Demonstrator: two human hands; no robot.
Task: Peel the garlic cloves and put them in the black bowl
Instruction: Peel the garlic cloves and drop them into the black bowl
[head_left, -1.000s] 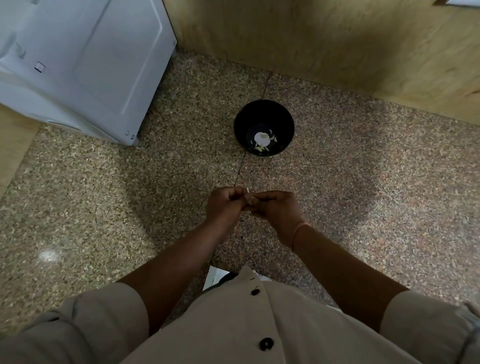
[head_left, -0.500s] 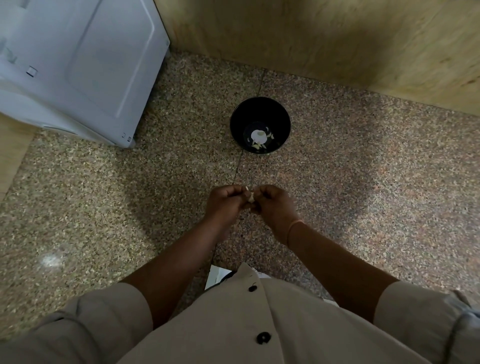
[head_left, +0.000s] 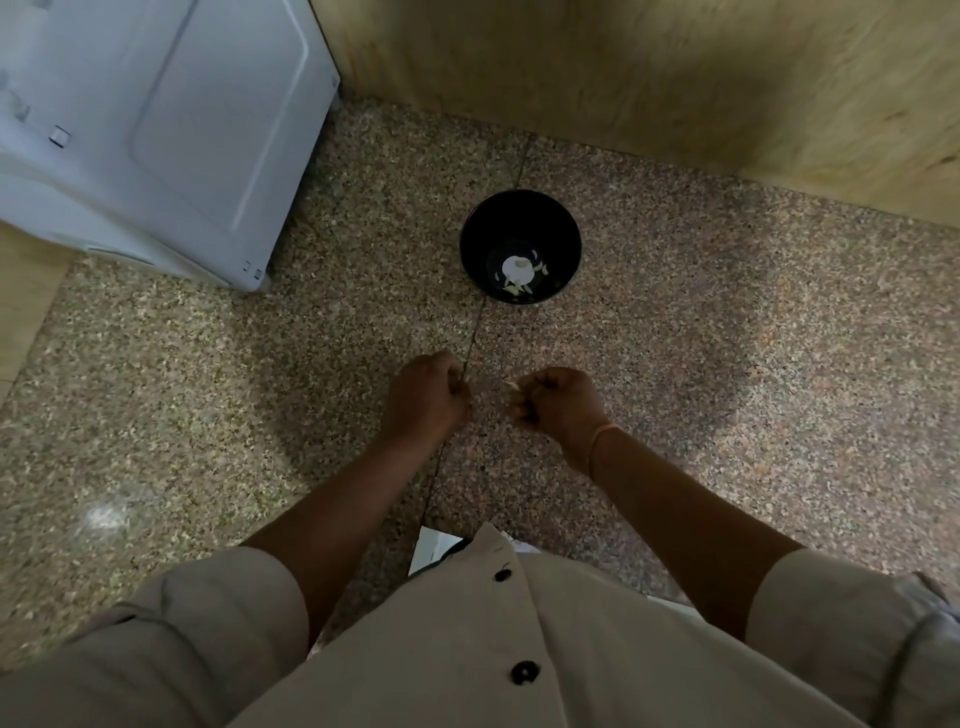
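The black bowl (head_left: 470, 228) stands on the speckled stone floor ahead of my hands, with several pale garlic pieces (head_left: 521, 274) at its bottom. My left hand (head_left: 427, 399) is curled into a loose fist, and nothing shows in it. My right hand (head_left: 560, 404) is a short gap to its right, fingers curled, pinching a small pale bit of garlic (head_left: 511, 385) at its fingertips. I cannot tell whether that bit is clove or skin. Both hands hover above the floor, on the near side of the bowl.
A white appliance (head_left: 156, 130) fills the upper left corner. A wooden panel (head_left: 675, 78) runs along the back behind the bowl. A white sheet (head_left: 431, 551) peeks out below my beige shirt. A tile seam (head_left: 470, 353) runs from the bowl toward me.
My hands were joined on the garlic; they have pulled apart sideways, and the pale bit stayed with the right hand.
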